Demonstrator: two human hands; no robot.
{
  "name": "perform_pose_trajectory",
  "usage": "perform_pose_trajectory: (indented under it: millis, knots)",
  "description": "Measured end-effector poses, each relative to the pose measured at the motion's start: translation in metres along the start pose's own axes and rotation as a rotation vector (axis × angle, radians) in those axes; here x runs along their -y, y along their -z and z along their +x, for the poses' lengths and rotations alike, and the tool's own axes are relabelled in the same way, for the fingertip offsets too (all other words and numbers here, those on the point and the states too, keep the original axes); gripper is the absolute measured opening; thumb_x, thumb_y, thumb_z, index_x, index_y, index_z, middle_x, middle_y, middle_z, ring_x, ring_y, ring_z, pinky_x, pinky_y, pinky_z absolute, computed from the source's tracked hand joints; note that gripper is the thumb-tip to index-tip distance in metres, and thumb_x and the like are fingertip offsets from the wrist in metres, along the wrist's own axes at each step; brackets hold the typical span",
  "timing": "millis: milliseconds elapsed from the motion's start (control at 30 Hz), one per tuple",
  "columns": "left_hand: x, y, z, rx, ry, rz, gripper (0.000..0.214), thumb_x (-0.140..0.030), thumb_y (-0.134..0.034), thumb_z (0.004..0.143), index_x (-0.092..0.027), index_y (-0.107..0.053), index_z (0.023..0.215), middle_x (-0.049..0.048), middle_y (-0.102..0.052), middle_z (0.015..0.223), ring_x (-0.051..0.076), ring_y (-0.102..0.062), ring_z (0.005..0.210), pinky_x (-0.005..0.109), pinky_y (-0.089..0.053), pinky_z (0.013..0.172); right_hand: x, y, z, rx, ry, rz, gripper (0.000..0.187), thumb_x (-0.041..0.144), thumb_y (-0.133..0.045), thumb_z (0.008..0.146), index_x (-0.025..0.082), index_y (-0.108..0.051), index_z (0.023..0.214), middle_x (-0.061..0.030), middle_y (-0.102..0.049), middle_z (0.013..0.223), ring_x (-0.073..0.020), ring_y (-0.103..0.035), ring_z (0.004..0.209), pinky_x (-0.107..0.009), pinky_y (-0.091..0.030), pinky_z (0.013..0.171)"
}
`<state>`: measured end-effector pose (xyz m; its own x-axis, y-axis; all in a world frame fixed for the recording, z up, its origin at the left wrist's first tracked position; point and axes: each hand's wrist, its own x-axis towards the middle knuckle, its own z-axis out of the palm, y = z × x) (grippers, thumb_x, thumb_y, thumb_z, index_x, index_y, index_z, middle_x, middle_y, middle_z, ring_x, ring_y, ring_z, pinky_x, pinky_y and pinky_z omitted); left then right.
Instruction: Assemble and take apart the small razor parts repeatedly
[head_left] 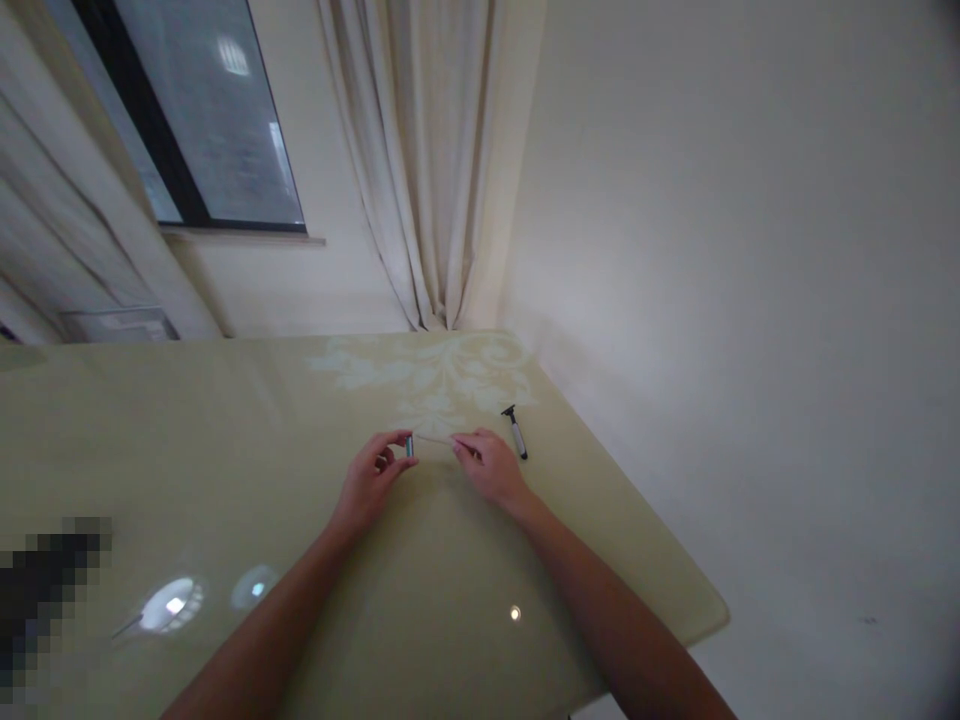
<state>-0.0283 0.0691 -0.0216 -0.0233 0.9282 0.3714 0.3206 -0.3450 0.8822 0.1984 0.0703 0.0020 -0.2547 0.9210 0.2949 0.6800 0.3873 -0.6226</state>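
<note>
Between thumb and fingertips my left hand (373, 478) grips a razor cartridge (409, 446), a small narrow piece with teal and dark bands, held upright by its ends. My right hand (489, 466) pinches a thin pale stick (433, 439) that looks like a cotton swab. The stick's far tip points left and lies close to the cartridge; whether they touch I cannot tell. Just right of my right hand a razor handle (518, 437), grey and black with a black T-shaped top, rests on the table.
The glossy pale table (420, 600) has a white floral pattern at its back and reflects lights. A wall (712, 300) borders its right edge. Behind it hang curtains (420, 150) beside a dark-framed window (210, 110). A blurred dark shape (45, 580) is at the left.
</note>
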Motion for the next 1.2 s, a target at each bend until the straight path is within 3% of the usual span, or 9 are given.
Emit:
perform_pose_trajectory:
  millis: [100, 233, 367, 500, 633, 767, 867, 967, 1200]
  knots:
    - [-0.0001, 0.0003, 0.0001, 0.002, 0.004, 0.003, 0.037, -0.038, -0.076, 0.077, -0.023, -0.074, 0.11, 0.0005, -0.069, 0.094, 0.011, -0.052, 0.061, 0.025, -0.045, 0.06, -0.0009, -0.0015, 0.0007, 0.038, 0.048, 0.016, 0.028, 0.03, -0.059, 0.102, 0.021, -0.078, 0.12, -0.0056, -0.069, 0.09, -0.0172, -0.059, 0.082, -0.028, -0.043, 0.078]
    - [0.001, 0.0006, 0.0001, -0.004, 0.011, 0.002, 0.037, -0.038, -0.076, 0.077, -0.023, -0.073, 0.111, 0.0002, -0.068, 0.094, 0.011, -0.052, 0.062, 0.025, -0.045, 0.06, -0.0024, -0.004, 0.0027, -0.061, -0.019, -0.057, 0.027, 0.028, -0.06, 0.101, 0.02, -0.078, 0.119, -0.0075, -0.07, 0.092, -0.0197, -0.06, 0.088, -0.029, -0.043, 0.082]
    - [0.0022, 0.0008, 0.0, 0.0, 0.014, 0.002, 0.038, -0.039, -0.076, 0.078, -0.023, -0.073, 0.112, 0.0001, -0.068, 0.094, 0.011, -0.052, 0.062, 0.025, -0.045, 0.059, -0.0022, -0.0057, 0.0034, 0.003, 0.064, -0.02, 0.027, 0.03, -0.059, 0.102, 0.023, -0.078, 0.12, -0.0054, -0.069, 0.09, -0.0178, -0.06, 0.085, -0.028, -0.043, 0.08]
    - [0.001, 0.0015, 0.0003, -0.011, 0.021, 0.007, 0.038, -0.039, -0.076, 0.077, -0.022, -0.074, 0.111, -0.0001, -0.068, 0.092, 0.011, -0.051, 0.06, 0.026, -0.045, 0.059, -0.0041, -0.0061, 0.0035, -0.066, 0.006, -0.064, 0.025, 0.028, -0.06, 0.102, 0.022, -0.079, 0.115, -0.0059, -0.069, 0.089, -0.0187, -0.06, 0.086, -0.028, -0.044, 0.081]
    - [0.0006, 0.0016, 0.0009, 0.0, 0.014, 0.003, 0.038, -0.039, -0.077, 0.076, -0.023, -0.074, 0.11, 0.0002, -0.068, 0.093, 0.011, -0.052, 0.062, 0.026, -0.046, 0.06, -0.0052, -0.0074, 0.0031, -0.002, 0.084, -0.002, 0.027, 0.031, -0.059, 0.102, 0.022, -0.077, 0.12, -0.0054, -0.069, 0.09, -0.0177, -0.06, 0.085, -0.028, -0.044, 0.08]
    - [0.0008, 0.0013, 0.0009, -0.015, 0.021, -0.008, 0.039, -0.04, -0.077, 0.075, -0.023, -0.074, 0.11, 0.0, -0.067, 0.091, 0.011, -0.051, 0.061, 0.026, -0.046, 0.059, -0.0049, -0.0083, 0.0035, -0.061, 0.06, -0.028, 0.027, 0.031, -0.058, 0.103, 0.022, -0.078, 0.119, -0.006, -0.069, 0.09, -0.0188, -0.06, 0.089, -0.029, -0.044, 0.082]
    - [0.0009, 0.0013, 0.0005, -0.003, 0.028, 0.002, 0.04, -0.04, -0.077, 0.076, -0.023, -0.073, 0.112, -0.0015, -0.064, 0.085, 0.012, -0.051, 0.061, 0.026, -0.046, 0.06, -0.0047, -0.0089, 0.0037, -0.009, 0.121, -0.017, 0.027, 0.031, -0.06, 0.102, 0.023, -0.077, 0.121, -0.005, -0.068, 0.09, -0.0179, -0.06, 0.088, -0.028, -0.044, 0.082]
    - [0.0015, 0.0018, 0.0003, -0.001, 0.042, 0.006, 0.04, -0.041, -0.076, 0.077, -0.023, -0.073, 0.112, -0.0026, -0.062, 0.081, 0.012, -0.05, 0.06, 0.026, -0.046, 0.06, -0.0048, -0.0094, 0.0038, -0.027, 0.082, -0.03, 0.027, 0.031, -0.059, 0.102, 0.022, -0.078, 0.119, -0.0053, -0.069, 0.091, -0.0177, -0.06, 0.087, -0.028, -0.044, 0.081]
    - [0.0012, 0.0024, 0.0004, -0.011, 0.037, 0.016, 0.039, -0.042, -0.076, 0.078, -0.024, -0.074, 0.112, 0.0006, -0.069, 0.094, 0.012, -0.053, 0.063, 0.025, -0.046, 0.06, -0.0038, -0.0088, 0.004, -0.015, 0.09, -0.018, 0.027, 0.031, -0.059, 0.102, 0.021, -0.078, 0.119, -0.0065, -0.07, 0.094, -0.0186, -0.06, 0.091, -0.029, -0.044, 0.084]
